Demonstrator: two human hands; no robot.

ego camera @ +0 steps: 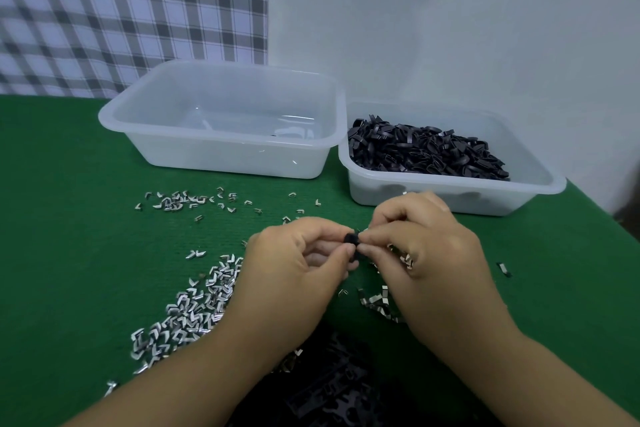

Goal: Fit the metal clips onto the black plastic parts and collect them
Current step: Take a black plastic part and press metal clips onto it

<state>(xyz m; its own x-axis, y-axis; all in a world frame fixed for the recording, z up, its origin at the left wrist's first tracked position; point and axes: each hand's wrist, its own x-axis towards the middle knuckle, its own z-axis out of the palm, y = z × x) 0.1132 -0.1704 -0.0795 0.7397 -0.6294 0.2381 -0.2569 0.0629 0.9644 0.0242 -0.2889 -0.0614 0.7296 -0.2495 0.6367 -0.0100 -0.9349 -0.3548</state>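
Observation:
Over the green table, my left hand [298, 263] and my right hand [422, 253] meet fingertip to fingertip. Between them sits a small black plastic part [352, 242], pinched by my left thumb and fingers. My right fingertips press against the same part, and several metal clips [403, 255] lie tucked in that palm. Whether a clip sits on the part is hidden by my fingers. Loose metal clips [194, 308] lie heaped on the cloth at the lower left, with more scattered [180, 201] further back.
A clear tub [221, 152] stands at the back centre, almost empty. To its right a second tub [446, 194] holds a heap of black plastic parts [426, 152]. More black parts [332, 388] lie at the near edge between my forearms. A single clip [504, 269] lies at the right.

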